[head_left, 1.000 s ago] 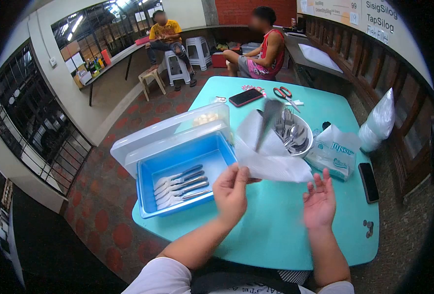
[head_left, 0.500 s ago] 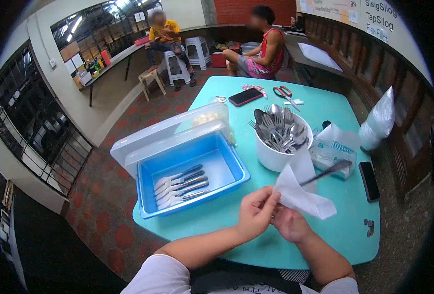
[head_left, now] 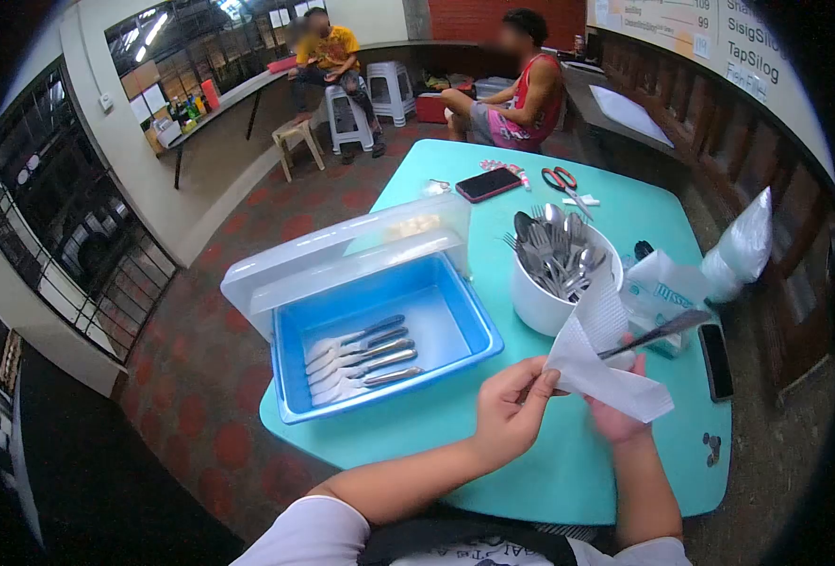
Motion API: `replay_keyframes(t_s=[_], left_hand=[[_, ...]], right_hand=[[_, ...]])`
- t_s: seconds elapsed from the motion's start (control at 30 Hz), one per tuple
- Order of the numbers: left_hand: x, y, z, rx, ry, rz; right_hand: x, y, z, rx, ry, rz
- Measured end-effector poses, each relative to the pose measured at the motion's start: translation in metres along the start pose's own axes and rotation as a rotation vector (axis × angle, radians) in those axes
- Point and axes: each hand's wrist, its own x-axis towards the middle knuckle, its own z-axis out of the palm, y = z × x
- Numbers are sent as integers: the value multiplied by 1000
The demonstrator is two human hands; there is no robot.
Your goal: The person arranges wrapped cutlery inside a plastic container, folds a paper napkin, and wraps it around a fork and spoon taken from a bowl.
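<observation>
One napkin (head_left: 613, 384) is pinched by the left hand (head_left: 512, 408), seemingly to cradle the utensil (head_left: 667, 327) pointing toward two o'clock, the right hand (head_left: 623, 417) gripping unclearly behind.

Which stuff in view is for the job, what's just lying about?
Likely job things:
white paper napkin, in the left hand
dark metal utensil
round white tub of metal cutlery
blue rectangular plastic bin
white-wrapped cutlery
green-lettered plastic tissue pack

Apparently lying about:
red-edged black phone
plain black phone
red-and-black scissors
small coin-like discs
</observation>
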Motion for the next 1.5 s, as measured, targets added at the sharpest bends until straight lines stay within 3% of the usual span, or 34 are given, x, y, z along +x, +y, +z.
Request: replay_keyframes(t_s=[0.17,0.27,0.3,0.37,0.47,0.63,0.77,0.87,0.97,1.07,1.2,1.3,1.4,1.5], left_hand=[[9,-4,-9,-92,5,-188],[3,-18,-12,55,-131,-308],[4,-25,-11,59,-215,-321],[-3,-33,-9,62,-357,-383],[1,-31,-8,265,-464,-356],[6,-35,-13,429,-434,-288],[9,-39,-14,506,-377,-271],[9,-46,-15,591,-330,-203],[9,-50,-17,683,-304,-124],[13,-48,-19,798,-373,-262],[16,-63,-28,554,-363,-489],[23,-58,-28,347,-250,-540],[27,-60,-28,299,-229,-551],[25,-67,-33,269,-200,-545]], right_hand=[[9,-20,8,-25,156,-166],[6,-19,2,33,77,31],[7,-13,-20,9,353,69],[3,-15,15,-22,-40,192],[-5,-17,17,-38,-59,265],[-8,-23,31,-206,-12,253],[-14,-23,13,-334,-64,64],[-10,-28,31,-671,-50,55],[-5,-23,51,-745,243,189],[-4,-20,55,-764,245,162],[-3,-36,41,-948,152,215],[-1,-48,37,-970,155,41],[-6,-61,54,-1533,494,-496],[-21,-59,85,-1696,498,-953]])
